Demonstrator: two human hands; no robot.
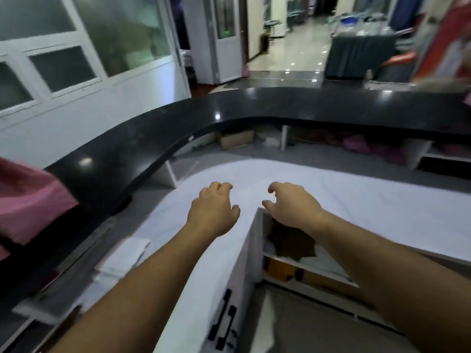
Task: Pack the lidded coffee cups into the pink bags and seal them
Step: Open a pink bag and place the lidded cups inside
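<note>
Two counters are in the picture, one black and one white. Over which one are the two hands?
Over the white counter, the lower, nearer one. Left hand and right hand hover there, holding nothing. The black counter is higher and curves behind it.

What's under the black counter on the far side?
Under the black counter: a cardboard box, white dividers and blurred purple-pink bundles. No cups show; the overhang hides whatever lies deeper in.

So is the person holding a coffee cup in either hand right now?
No. The left hand and the right hand both hover with loosely curled fingers over the white table, holding nothing.
</note>
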